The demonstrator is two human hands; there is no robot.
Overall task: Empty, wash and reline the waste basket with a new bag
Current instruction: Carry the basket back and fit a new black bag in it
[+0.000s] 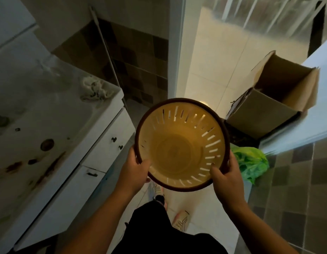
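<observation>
White and stained with rust, the sink [40,125] fills the left side, and a rag [95,88] lies at its far corner. Below it stands a cabinet [96,154] with small dark knobs. A pole [107,57] leans against the tiled wall behind. In the middle, the basket [179,143] is held up in the air over the floor, mouth toward the camera, with nothing inside. It is yellow with slots in the wall and a dark rim. The left hand [137,167] grips the rim, thumb inside. The right hand [225,171] grips the opposite side of the rim, thumb also inside. To the right, a green bag [250,164] lies on the floor, and behind it stands an open box [272,99].
</observation>
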